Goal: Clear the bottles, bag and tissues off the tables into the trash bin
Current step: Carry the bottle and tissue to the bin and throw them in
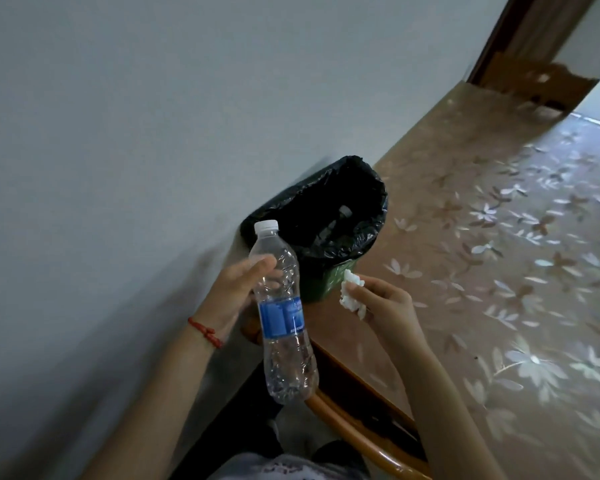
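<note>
My left hand (236, 296) grips a clear plastic bottle (283, 313) with a blue label and white cap, held upright and a little tilted. A crumpled white tissue (352, 294) is pinched in my right hand (385, 303). Just beyond both hands stands the green trash bin (321, 289), lined with a black bag (326, 209), against the grey wall. Another clear bottle (336, 221) lies inside the bin.
The floor (499, 271) to the right has a brown floral pattern. A curved wooden chair part (361, 434) is below my hands. A doorway with a wooden frame (534, 46) lies at the far upper right.
</note>
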`<control>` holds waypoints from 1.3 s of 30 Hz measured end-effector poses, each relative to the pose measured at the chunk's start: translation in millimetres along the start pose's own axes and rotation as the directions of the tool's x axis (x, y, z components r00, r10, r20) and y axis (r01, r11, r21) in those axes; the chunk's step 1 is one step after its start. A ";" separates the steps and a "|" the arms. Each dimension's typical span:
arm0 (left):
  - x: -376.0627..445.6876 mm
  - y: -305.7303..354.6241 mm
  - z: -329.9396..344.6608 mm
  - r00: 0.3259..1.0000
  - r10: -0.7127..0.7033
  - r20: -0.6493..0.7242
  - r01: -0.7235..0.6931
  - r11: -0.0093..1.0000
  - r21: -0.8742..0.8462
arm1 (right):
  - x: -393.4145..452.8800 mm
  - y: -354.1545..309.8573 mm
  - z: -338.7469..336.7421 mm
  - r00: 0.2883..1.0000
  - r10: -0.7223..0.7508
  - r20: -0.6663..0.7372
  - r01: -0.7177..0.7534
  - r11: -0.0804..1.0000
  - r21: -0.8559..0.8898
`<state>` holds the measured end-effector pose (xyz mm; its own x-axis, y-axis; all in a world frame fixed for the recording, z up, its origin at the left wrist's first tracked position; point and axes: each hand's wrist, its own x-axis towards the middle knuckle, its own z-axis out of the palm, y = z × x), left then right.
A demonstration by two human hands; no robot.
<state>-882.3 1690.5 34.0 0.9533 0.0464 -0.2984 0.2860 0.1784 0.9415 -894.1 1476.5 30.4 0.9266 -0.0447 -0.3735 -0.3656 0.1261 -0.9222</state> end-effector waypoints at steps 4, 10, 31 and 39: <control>12.7 10.7 -1.0 0.997 -0.009 0.081 0.007 1.000 0.029 | 1.6 -8.8 6.1 0.997 -0.050 -0.056 0.049 0.999 -0.011; 24.3 20.5 -3.4 0.992 -0.015 0.121 0.010 0.999 0.041 | 18.8 -37.9 11.0 0.989 -0.128 -0.075 0.127 0.992 -0.026; 36.8 38.3 -1.0 0.996 -0.004 0.092 0.001 1.000 0.024 | 90.7 -72.0 23.4 0.900 -0.435 -0.036 0.309 0.693 -0.651; 51.0 46.0 2.9 0.988 0.043 0.147 -0.049 0.998 0.035 | 54.6 -30.6 -7.8 0.723 -0.671 0.164 0.383 0.192 -0.904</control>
<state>-820.2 1698.3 62.5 0.9685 -0.0914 -0.2314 0.2427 0.1411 0.9598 -833.0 1462.4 37.4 0.9298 0.0453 0.3652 0.2046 -0.8885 -0.4107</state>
